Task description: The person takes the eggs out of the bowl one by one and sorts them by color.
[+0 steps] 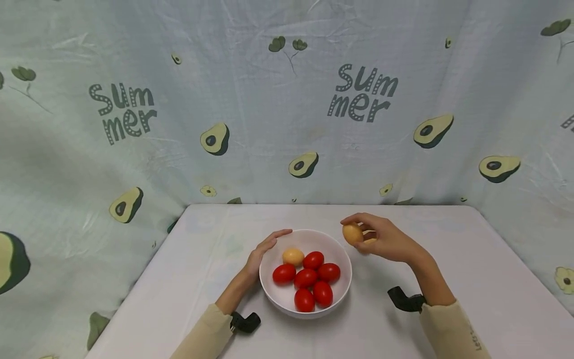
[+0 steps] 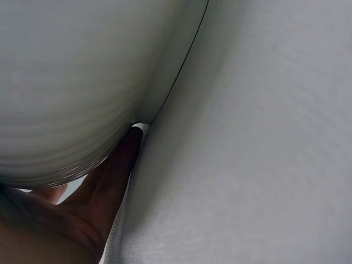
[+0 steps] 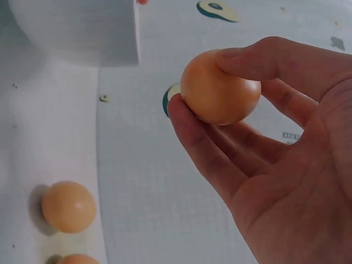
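Note:
A brown egg [image 1: 353, 233] is pinched between the thumb and fingers of my right hand [image 1: 384, 238], raised just off the bowl's right side. The right wrist view shows this egg [image 3: 220, 88] at the fingertips, with the thumb on top. My left hand [image 1: 259, 254] rests along the outer left side of a white bowl [image 1: 329, 247], its fingers reaching along the rim. In the left wrist view, a finger [image 2: 118, 176] lies straight against the bowl's wall [image 2: 71, 99]. Inside the bowl are a light brown egg [image 1: 293, 257] and several shiny red oval things [image 1: 306, 278].
Another egg [image 3: 69, 207] lies on the white table [image 1: 224, 279], with part of a further one [image 3: 78, 259] at the right wrist view's lower edge. A cloth [image 1: 251, 89] printed with avocados hangs behind the table. Both wrists wear a black camera mount [image 1: 405, 300].

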`<state>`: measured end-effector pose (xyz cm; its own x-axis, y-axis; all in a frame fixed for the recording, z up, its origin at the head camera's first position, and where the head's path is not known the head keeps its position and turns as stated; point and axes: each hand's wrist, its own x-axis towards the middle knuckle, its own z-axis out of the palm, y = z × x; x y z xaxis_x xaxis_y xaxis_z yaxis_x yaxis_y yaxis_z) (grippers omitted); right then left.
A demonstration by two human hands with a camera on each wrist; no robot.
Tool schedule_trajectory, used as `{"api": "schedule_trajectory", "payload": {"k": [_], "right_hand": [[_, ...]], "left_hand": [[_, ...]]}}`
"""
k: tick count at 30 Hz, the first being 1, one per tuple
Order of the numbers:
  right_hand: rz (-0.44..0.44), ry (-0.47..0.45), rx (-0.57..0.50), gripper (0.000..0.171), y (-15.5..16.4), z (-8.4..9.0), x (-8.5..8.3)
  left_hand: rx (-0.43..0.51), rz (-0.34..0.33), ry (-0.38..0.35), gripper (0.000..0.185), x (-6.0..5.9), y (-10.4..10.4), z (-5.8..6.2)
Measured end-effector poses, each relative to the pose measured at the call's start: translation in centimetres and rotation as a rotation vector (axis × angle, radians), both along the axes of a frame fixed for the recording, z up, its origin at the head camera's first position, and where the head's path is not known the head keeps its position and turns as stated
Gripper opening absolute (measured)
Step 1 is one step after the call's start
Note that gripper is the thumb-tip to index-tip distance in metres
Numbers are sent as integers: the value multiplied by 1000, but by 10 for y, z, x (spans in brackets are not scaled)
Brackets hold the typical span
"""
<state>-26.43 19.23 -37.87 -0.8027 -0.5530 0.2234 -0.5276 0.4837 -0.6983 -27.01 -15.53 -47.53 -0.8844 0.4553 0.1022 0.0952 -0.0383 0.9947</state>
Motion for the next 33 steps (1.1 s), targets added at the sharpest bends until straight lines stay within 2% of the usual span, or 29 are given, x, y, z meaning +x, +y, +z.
{"api": "schedule_trajectory", "payload": {"k": [4,10,20,24,33], "right_hand": [[-28,-11,-9,45,9,2,-2],[-71,-31,1,46,22,4,-7],[-148,-43,17,46,44,3,-4],[-167,-19,20,47,52,1,-3],[-194,-22,24,47,68,-2,-9]], "left_hand": [[-4,-2,-7,56,0,-1,-1],[-15,30,-13,55,0,-3,-1],[-16,2,-13,56,1,0,-1],[-21,-2,-14,55,2,0,-2],[-25,3,-6,56,0,-2,-3]]}}
